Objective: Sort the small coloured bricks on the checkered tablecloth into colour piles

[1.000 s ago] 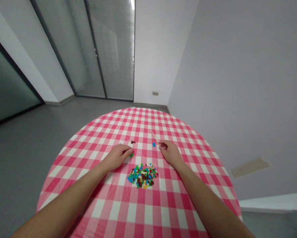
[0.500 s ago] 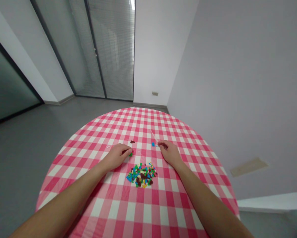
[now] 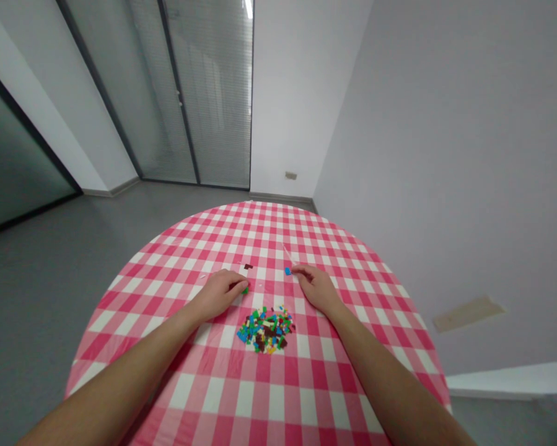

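My left hand rests on the table with its fingers curled and the thumb against them, and a green toy brick peeks out at the fingertips. Across from it, my right hand stretches its bent fingers toward the left. Their tips touch the right side of a blue toy brick; the exact grip is too small to make out. Just beyond the left fingertips lies a dark brown toy brick piece. Nearer to me, between the forearms, is a loose pile of small toy bricks in several colours.
A red-and-white checked cloth covers the round table. Small clear scraps lie left of the brown piece, and a thin clear strip lies beyond my right hand. A wall runs along the right; glass doors stand beyond.
My right fingertips have moved slightly left to the blue brick, covering a tiny blue piece that showed beside it. My left hand has stayed in place.
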Motion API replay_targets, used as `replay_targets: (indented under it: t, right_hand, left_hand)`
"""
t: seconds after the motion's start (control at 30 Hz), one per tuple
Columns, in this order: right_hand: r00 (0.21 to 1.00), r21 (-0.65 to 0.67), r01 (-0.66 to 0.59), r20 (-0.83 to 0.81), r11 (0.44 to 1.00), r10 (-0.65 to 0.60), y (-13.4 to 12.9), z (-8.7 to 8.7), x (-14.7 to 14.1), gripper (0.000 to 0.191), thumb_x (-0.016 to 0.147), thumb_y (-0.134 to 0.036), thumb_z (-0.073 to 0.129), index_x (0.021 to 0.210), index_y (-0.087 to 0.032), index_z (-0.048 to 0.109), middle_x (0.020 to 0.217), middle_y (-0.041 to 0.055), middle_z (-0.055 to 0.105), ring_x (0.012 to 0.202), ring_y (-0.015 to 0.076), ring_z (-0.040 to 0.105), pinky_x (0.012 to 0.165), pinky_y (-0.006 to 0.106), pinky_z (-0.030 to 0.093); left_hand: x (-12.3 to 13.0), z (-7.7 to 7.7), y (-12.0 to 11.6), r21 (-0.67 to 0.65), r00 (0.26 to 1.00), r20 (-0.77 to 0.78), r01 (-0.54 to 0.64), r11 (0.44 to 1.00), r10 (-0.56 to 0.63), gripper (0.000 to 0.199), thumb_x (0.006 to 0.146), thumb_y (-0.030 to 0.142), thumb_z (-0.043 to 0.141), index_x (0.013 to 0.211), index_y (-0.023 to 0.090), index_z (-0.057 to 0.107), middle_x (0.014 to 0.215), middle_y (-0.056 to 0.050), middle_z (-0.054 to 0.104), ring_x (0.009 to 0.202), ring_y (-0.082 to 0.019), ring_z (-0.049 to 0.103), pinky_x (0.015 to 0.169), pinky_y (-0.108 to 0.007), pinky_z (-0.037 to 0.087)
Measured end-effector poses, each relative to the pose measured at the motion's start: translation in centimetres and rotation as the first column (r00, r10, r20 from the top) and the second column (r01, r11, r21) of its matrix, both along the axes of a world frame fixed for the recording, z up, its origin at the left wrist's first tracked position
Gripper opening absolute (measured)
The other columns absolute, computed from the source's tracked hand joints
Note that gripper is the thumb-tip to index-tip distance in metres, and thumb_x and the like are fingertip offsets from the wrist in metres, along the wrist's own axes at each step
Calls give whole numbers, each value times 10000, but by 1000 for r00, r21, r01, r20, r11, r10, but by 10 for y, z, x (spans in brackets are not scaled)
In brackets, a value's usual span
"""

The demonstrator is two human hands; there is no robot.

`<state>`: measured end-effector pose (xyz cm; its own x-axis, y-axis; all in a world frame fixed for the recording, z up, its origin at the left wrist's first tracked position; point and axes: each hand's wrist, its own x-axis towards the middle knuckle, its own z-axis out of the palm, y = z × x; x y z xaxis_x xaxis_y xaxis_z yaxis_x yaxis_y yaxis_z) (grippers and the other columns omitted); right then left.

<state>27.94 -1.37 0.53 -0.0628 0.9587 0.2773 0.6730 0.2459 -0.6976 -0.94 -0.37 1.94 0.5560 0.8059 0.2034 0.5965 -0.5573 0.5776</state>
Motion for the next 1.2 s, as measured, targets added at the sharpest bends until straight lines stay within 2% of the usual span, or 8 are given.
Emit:
replay_targets:
  t: [0.13, 0.33, 0.43, 0.57, 0.7, 0.8, 1.0, 1.2]
  right_hand:
    - [999, -2, 39, -9, 999, -39, 0, -1, 1, 259, 905, -191, 492, 1013, -210, 727, 1047, 62, 760, 961, 224, 700, 884, 380, 541]
    - [999, 5, -8, 48, 1000, 8, 0, -1, 1, 268, 896, -178, 499, 1025, -213, 732, 1038, 67, 759, 977, 231, 694, 889, 380, 534]
    - [999, -4, 7, 32, 1000, -7, 0, 0, 1, 275, 901, -180, 498, 1042, -220, 730, 1063, 63, 756, 980, 227, 694, 872, 370, 538]
    - [999, -17, 28, 19, 999, -28, 1, 0, 1, 275, 879, -156, 508, 1028, -221, 730, 1054, 58, 761, 954, 225, 698, 853, 369, 541]
    - [999, -19, 24, 21, 1000, -24, 1, 0, 1, 279, 861, -147, 513, 1017, -223, 732, 1024, 54, 765, 913, 219, 702, 815, 356, 546]
    - [1000, -18, 18, 26, 1000, -17, 1, 0, 1, 283, 857, -149, 514, 1024, -214, 733, 1027, 59, 762, 906, 215, 701, 810, 347, 547]
    - [1000, -16, 21, 15, 1000, -21, 2, -1, 1, 283, 852, -144, 515, 1022, -214, 730, 1008, 57, 766, 880, 210, 701, 798, 339, 547]
    - [1000, -1, 15, 3, 1000, -15, 3, -3, 1, 285, 846, -138, 515, 1005, -217, 736, 996, 54, 767, 872, 212, 701, 797, 338, 542]
  left_hand:
    - [1, 1, 0, -13, 1000, -8, 7, 1000, -7, 363, 992, 332, 426, 751, 189, 657, 773, -42, 689, 737, -192, 602, 732, -321, 429]
    - [-4, -6, 2, -34, 998, 55, -21, 999, 23, 238, 901, 208, 491, 975, 214, 716, 998, -64, 748, 933, -227, 656, 846, -358, 475]
    - [-6, -7, 2, -25, 998, 57, 5, 1000, -4, 262, 842, 148, 501, 973, 221, 716, 984, -65, 747, 911, -221, 655, 832, -353, 484]
    - [-8, 3, -3, -27, 994, 49, 103, 994, -101, 270, 750, 96, 545, 912, 215, 725, 923, -59, 734, 877, -221, 638, 812, -349, 485]
    - [-2, 13, -13, -102, 955, 30, 296, 950, -294, 199, 830, 133, 568, 860, 236, 736, 847, -35, 728, 820, -197, 638, 826, -344, 475]
    - [3, 13, -17, -82, 929, 5, 370, 926, -370, 192, 909, 179, 558, 896, 242, 739, 860, -37, 728, 818, -190, 638, 829, -346, 459]
    - [8, 8, -18, -34, 917, 7, 399, 916, -399, 231, 965, 215, 520, 966, 253, 747, 895, -53, 723, 840, -185, 634, 816, -342, 460]
    - [9, 6, -20, -39, 917, -15, 397, 917, -398, 203, 947, 240, 560, 967, 257, 761, 909, -66, 719, 849, -196, 628, 828, -356, 467]
